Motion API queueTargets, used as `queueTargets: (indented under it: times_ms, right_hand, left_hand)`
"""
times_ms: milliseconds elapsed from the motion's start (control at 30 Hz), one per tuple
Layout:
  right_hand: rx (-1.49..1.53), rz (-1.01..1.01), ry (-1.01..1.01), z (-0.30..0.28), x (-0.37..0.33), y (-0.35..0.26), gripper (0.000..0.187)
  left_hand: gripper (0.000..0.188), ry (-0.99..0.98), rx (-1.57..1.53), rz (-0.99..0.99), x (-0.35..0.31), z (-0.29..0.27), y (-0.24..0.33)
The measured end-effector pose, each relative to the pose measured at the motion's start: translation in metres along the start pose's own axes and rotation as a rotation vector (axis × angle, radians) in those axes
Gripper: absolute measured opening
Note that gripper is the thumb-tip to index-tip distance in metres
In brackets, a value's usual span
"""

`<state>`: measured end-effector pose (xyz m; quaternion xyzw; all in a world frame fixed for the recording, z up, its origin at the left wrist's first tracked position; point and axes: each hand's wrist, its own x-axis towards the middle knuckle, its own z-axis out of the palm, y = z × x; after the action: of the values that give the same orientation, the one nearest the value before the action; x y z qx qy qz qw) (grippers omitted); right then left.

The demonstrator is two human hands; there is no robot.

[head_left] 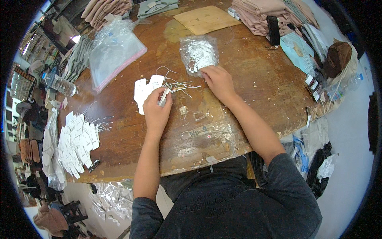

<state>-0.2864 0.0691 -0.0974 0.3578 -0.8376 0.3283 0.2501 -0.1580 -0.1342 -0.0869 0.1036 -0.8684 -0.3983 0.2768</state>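
Observation:
Between the thumb and fingers of my left hand (156, 109) is a small stack of white hang tags (162, 96), seen edge-on. Thin white strings fan out to the right of it. Just beyond that hand, more white hang tags (140, 92) lie loose on the table. My right hand (221, 83) has its fingers bent together at the near right edge of a clear plastic bag (213, 45). Inside the bag is a tangle of white strings (200, 55). Whatever the right fingertips pinch is too small to make out.
A heap of strung white tags (77, 141) covers the table's left edge, beside a small black object (94, 165). Clear plastic bags (115, 51) and a water bottle (63, 85) are farther back. Folded pink garments (254, 18), a cardboard sheet (206, 20) and a brown cap (338, 59) stand around the far side.

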Motion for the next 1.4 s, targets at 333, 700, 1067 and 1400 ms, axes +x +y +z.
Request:
queueTargets:
  times_ms: [333,700,1067,1400]
  right_hand:
    - [0.813,-0.004,-0.198,-0.001,-0.011,-0.05,0.018]
    - [0.684,0.037,-0.349,-0.001,-0.01,-0.042,0.016]
    - [1.662,0.438,0.022,0.007,-0.012,-0.02,0.016]
    - [1.227,0.43,-0.172,0.008,-0.015,-0.063,0.008]
  left_hand:
    - [0.028,-0.354,-0.831,-0.471,-0.011,0.01,0.015]
    - [0.023,-0.172,-0.975,-0.498,-0.012,0.014,0.016]
    - [0.032,0.076,-1.199,-0.597,0.003,-0.001,-0.006]
    - [0.033,-0.117,-0.761,-0.494,-0.019,0.022,0.018]
